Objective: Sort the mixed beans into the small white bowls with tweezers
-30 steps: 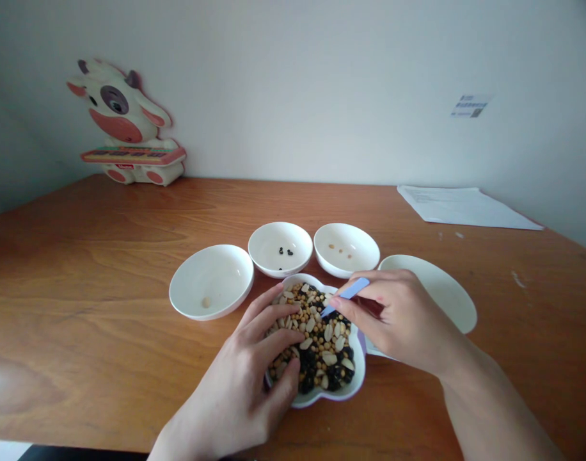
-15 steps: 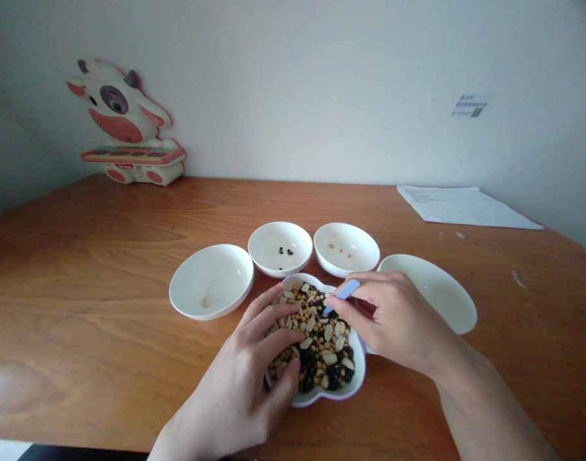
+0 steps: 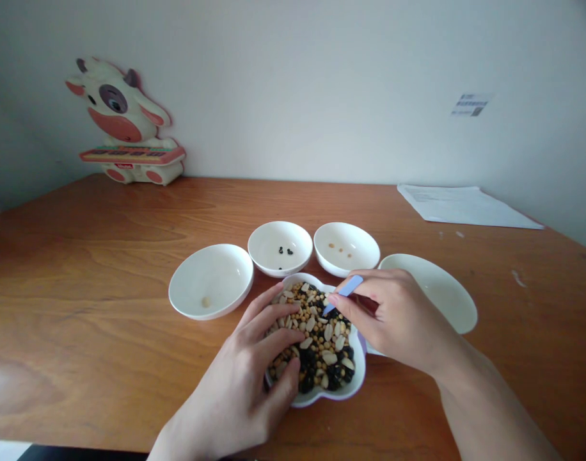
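Note:
A lobed white bowl stands in front of me, filled with mixed yellow beans, black beans and pale peanut halves. My left hand lies over its left rim, fingers spread and tips resting on the contents. Between the thumb and fingers of my right hand is a pair of blue tweezers, slanted down with the tip among black beans at the bowl's upper right. Whether the tip grips a bean is too small to tell.
Beyond the lobed bowl stand a white bowl with one pale piece, another with several black beans, a third with three yellowish beans, and a fourth partly behind my right hand. A cow toy and papers sit farther back.
The tweezers' upper end has shifted slightly up and to the right with my right hand, while the tip stays in the beans. My left hand keeps its place.

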The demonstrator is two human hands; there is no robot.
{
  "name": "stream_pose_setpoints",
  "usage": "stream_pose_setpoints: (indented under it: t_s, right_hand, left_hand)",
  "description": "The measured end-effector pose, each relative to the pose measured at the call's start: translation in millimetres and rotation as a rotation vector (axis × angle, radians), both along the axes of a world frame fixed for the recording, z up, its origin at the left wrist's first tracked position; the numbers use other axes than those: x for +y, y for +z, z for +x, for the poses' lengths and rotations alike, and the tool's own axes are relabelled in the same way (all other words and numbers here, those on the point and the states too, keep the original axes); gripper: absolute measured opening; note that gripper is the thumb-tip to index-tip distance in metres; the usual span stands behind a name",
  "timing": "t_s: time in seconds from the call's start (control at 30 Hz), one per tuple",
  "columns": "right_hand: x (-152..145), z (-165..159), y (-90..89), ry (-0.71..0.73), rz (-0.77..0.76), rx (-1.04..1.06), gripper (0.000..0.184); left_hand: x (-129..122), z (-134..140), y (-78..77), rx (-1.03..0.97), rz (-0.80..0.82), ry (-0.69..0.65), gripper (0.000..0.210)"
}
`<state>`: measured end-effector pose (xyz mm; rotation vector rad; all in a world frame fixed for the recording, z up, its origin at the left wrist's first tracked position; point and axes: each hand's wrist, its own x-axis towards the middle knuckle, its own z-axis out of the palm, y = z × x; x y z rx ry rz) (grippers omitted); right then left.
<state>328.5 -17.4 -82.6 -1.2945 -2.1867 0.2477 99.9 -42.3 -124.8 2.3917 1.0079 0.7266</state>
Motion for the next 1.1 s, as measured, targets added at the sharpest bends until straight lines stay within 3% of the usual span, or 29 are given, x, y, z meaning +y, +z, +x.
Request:
stream_pose_setpoints:
  t_s: [1.1]
  right_hand:
    - [-0.5,1.6,1.6,-0.014,-0.024,-0.002,0.022]
  left_hand:
    - [-0.9,0.5,1.4,-0.028,0.013,-0.008,0.029]
